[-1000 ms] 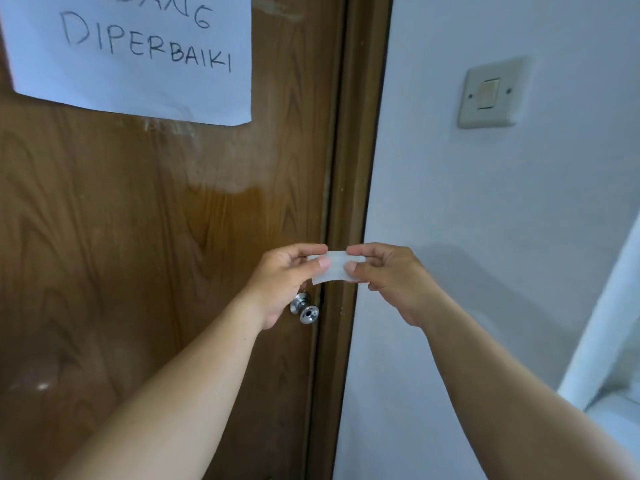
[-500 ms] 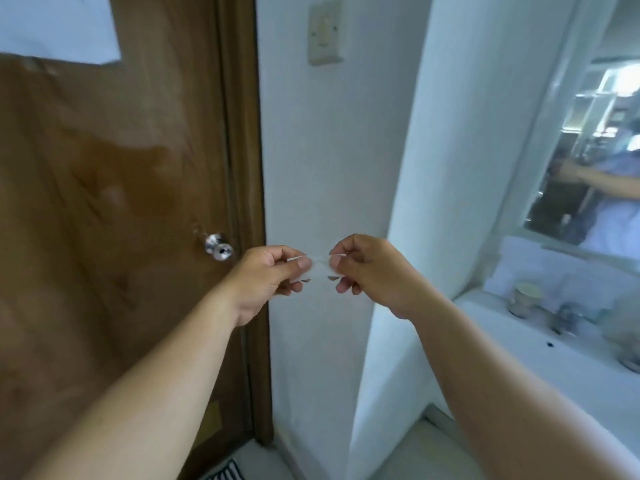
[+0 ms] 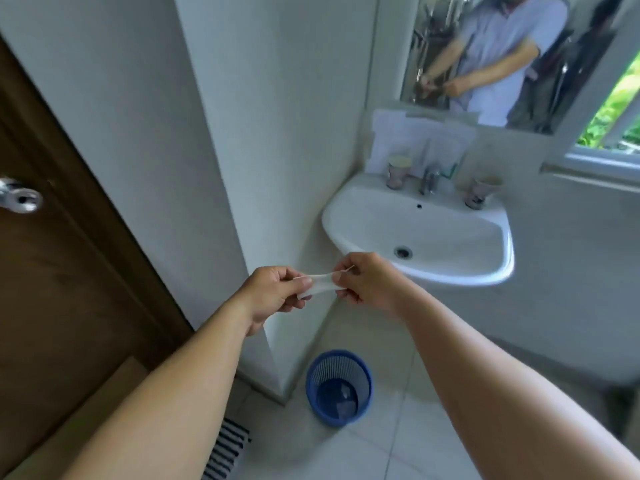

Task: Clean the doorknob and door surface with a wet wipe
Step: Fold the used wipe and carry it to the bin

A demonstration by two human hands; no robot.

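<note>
A small white wet wipe [image 3: 320,285] is stretched between my two hands in front of a white wall corner. My left hand [image 3: 273,294] pinches its left end and my right hand [image 3: 367,284] pinches its right end. The brown wooden door [image 3: 52,289] fills the left side of the view. Its silver doorknob [image 3: 19,197] sits at the far left edge, well apart from both hands.
A blue plastic waste basket [image 3: 339,388] stands on the tiled floor below my hands. A white sink [image 3: 419,233] with a tap and two cups hangs on the right wall under a mirror. A striped mat [image 3: 225,448] lies at the door's foot.
The view has swung right and down, away from the door toward the sink and basket. Both hands kept hold of the wipe and moved right with it.
</note>
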